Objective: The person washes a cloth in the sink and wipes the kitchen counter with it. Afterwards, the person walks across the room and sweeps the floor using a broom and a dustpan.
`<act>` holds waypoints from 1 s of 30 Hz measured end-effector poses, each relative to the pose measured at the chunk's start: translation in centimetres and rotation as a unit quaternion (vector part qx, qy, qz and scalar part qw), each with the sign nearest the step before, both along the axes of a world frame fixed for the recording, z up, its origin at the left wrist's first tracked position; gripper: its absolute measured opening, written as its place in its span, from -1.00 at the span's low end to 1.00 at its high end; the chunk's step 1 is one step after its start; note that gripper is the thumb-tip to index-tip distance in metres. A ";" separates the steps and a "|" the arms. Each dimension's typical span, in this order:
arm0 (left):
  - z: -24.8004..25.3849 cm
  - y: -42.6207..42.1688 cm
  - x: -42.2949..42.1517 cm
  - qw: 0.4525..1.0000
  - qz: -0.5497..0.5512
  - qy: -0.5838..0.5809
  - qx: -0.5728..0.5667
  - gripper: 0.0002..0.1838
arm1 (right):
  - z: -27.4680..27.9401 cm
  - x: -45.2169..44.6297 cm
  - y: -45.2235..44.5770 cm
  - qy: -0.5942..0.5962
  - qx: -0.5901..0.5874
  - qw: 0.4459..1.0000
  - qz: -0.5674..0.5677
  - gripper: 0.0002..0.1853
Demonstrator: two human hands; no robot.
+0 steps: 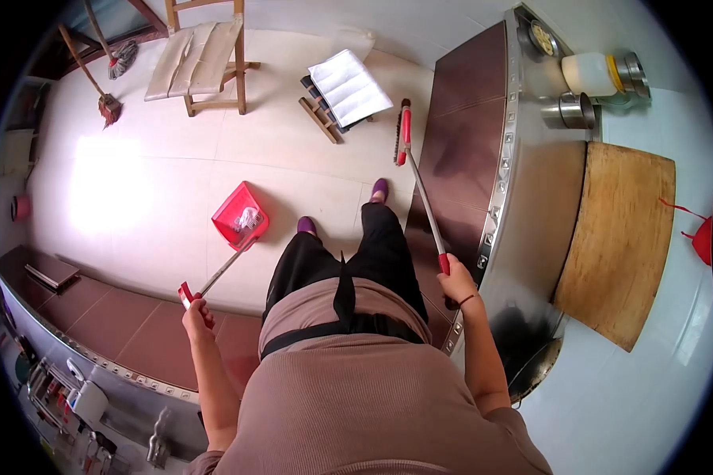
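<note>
My left hand (199, 317) is wrapped round the red-tipped handle of a long-handled dustpan (223, 273). Its red pan (228, 215) rests on the tiled floor left of my feet, with some crumpled whitish litter (249, 219) inside. In my right hand (458, 283) is the red grip of a broom (428, 198) with a metal pole. The red broom head (405, 133) with dark bristles is beyond my right foot, beside the brown-tiled counter side. Broom head and dustpan are well apart.
A wooden chair (196, 59) and a low stand with white padding (348, 89) stand ahead. Two mops (109, 108) (122, 59) lean at the far left. On the right counter are a cutting board (622, 237), a pot (576, 111) and a wok (537, 368).
</note>
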State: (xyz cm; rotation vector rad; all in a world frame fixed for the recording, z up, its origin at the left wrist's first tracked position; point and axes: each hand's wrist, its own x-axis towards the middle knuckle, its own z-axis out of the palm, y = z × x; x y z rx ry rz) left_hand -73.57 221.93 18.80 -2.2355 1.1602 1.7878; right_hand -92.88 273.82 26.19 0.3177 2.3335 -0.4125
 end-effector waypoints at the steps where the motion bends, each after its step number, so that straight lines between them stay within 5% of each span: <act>1: 0.1 0.0 0.1 1.000 -0.006 -0.004 -0.005 -0.76 | -0.6 -0.2 0.4 0.019 -0.007 1.000 0.011 -0.63; 4: -0.1 0.1 1.1 1.000 -0.008 0.009 -0.014 -0.77 | -0.7 -1.7 0.0 0.037 -0.012 0.999 0.038 -0.63; 6: 0.1 0.7 2.3 1.000 -0.002 0.017 -0.017 -0.77 | 1.8 -3.4 -2.4 -0.054 -0.015 0.996 -0.064 -0.61; 10: -0.2 1.1 2.5 0.999 0.014 0.020 -0.023 -0.77 | 1.8 -4.0 -2.9 -0.053 -0.042 0.994 -0.087 -0.61; 21: 0.0 1.2 3.4 0.999 0.027 0.028 -0.007 -0.76 | -2.4 -2.2 0.2 -0.048 -0.059 0.994 -0.081 -0.65; 24: 0.4 1.8 3.9 0.998 0.065 0.025 -0.009 -0.76 | -6.2 -1.1 4.2 0.055 -0.036 0.997 0.043 -0.64; 30: 4.1 4.8 4.8 0.998 0.064 0.003 -0.018 -0.74 | -3.6 -6.3 -0.9 -0.127 0.062 0.988 -0.061 -0.73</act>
